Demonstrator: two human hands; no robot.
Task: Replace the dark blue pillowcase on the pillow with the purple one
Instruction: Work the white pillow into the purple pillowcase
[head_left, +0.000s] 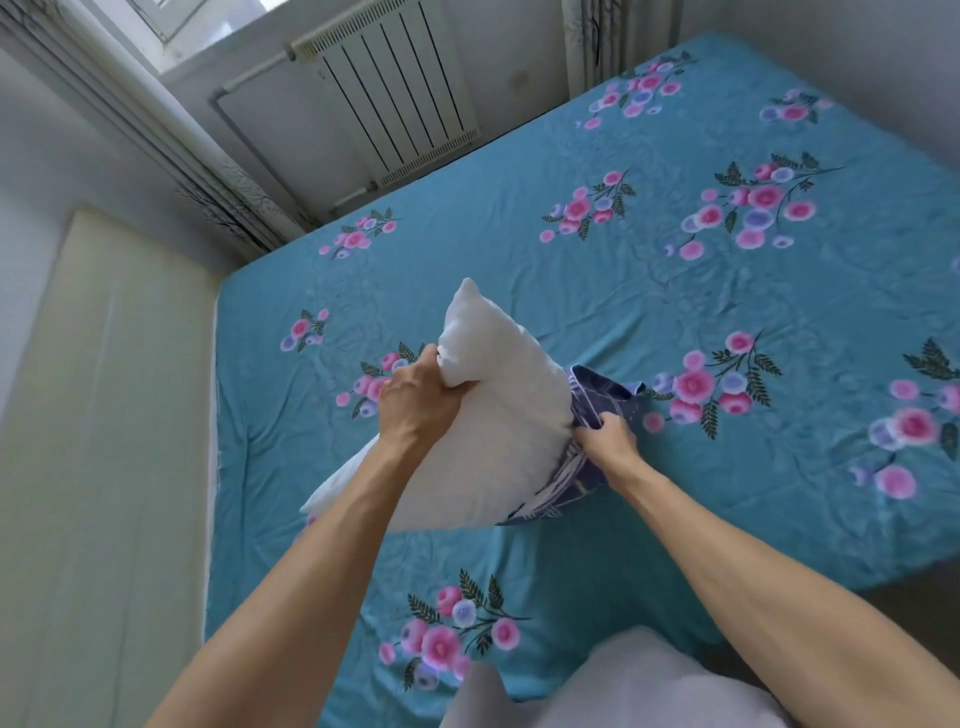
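Below, the bed (571, 291) wears a teal floral sheet; above it the white pillow (488, 431) is mostly bare, its right end inside the dark blue pillowcase (587, 467). The left hand (415, 400) clutches the pillow's upper edge; the right hand (610, 434) pinches the pillowcase's opening.

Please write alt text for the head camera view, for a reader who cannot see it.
Over a teal floral bedsheet, the left hand grips a plump white pillow by its edge while the right hand pinches the dark blue patterned pillowcase, which covers only the pillow's right end. A white radiator stands beyond the bed.
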